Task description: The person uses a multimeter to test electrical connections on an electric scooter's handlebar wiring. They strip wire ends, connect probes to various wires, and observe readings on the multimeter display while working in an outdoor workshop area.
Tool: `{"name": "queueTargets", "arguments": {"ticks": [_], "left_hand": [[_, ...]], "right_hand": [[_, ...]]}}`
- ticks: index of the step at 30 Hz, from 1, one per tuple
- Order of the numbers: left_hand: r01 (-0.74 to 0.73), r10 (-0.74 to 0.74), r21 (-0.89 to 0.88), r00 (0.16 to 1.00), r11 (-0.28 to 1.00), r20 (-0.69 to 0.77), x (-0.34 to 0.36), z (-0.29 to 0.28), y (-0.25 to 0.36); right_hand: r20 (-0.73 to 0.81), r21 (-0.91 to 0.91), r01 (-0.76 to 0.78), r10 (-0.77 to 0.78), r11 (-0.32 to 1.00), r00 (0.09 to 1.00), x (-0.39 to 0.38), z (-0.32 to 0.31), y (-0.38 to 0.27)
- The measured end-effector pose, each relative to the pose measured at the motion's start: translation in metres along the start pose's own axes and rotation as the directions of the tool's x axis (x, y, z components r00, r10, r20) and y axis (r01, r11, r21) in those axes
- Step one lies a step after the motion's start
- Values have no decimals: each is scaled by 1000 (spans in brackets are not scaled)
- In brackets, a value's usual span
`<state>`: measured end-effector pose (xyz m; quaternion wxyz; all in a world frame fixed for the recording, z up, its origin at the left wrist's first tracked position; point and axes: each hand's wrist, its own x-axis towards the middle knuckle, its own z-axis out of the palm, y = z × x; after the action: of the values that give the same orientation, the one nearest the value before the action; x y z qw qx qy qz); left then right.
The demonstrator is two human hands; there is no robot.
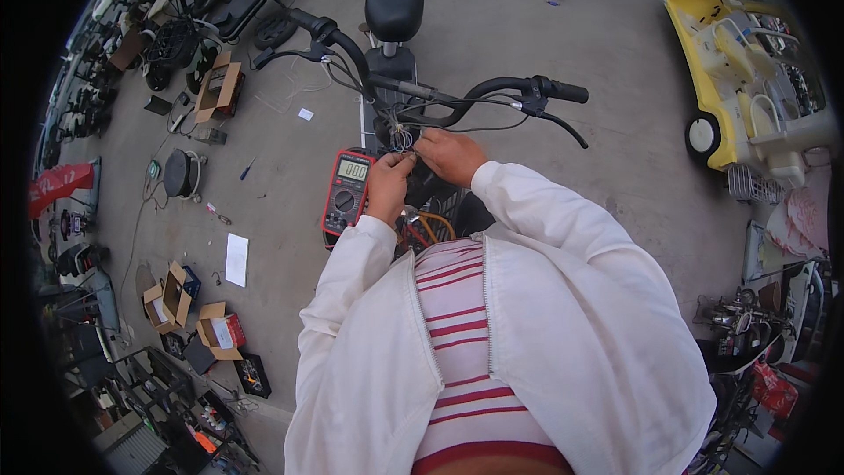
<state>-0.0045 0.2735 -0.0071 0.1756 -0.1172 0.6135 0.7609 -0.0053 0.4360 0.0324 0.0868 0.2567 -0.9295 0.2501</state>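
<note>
An electric bike stands before me, with its black handlebar (505, 85) spread across the view and its dark saddle (394, 5) at the far end. Below the bar's middle hangs a tangle of thin wires (402, 137). My left hand (387, 185) is closed at the lower end of these wires, thumb and fingertips pinched together. Close beside it, my right hand (450, 157) also pinches at the wires with bent fingers. A red and grey multimeter (345, 192) with a lit display rests upright just left of my left hand. Orange cables (431, 227) show below my hands.
Parked bikes (237, 9) crowd the far left. Open cardboard boxes (217, 88), a cable reel (182, 173), a screwdriver (248, 168) and a white sheet (236, 259) lie on the floor at left. A yellow cart (721, 79) stands at right.
</note>
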Motion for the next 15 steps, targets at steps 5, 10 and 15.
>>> {"name": "queueTargets", "arguments": {"ticks": [5, 10, 15], "left_hand": [[-1, 0, 15, 1000, 1000, 19, 5, 0, -4], [-18, 17, 37, 1000, 999, 26, 6, -5, -6], [10, -10, 2, 1000, 1000, 28, 5, 0, -5]], "right_hand": [[15, 370, -529, 564, 764, 826, 10, 24, -6], [660, 689, -702, 558, -182, 503, 14, 16, 1], [3, 296, -342, 358, 892, 934, -1, -8, -8]]}}
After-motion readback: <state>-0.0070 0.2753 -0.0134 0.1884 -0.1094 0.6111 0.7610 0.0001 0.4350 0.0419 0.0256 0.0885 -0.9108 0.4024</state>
